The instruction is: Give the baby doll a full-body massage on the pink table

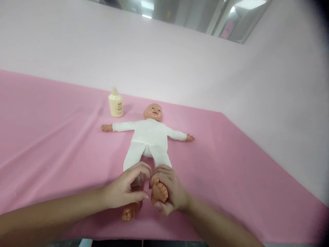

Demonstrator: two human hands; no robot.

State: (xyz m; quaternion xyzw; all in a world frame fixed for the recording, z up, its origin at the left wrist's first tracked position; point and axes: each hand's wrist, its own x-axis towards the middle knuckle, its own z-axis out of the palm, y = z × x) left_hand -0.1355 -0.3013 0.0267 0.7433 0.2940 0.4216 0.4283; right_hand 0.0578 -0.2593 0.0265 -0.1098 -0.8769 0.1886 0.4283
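pink sheet, pale wall behind: doll laid face up, arms spread.
right hand is clamped round one doll foot; left hand is curled on the other leg; cream bottle, capped, contents unseen, stands near the doll's head.

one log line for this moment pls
left hand: on doll's leg | right hand: holding doll's foot | doll: face up, pink cloth | bottle: upright

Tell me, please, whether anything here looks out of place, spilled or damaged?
Nothing stands out. The doll lies flat on the pink sheet, the bottle stands upright, and both hands hold its feet.
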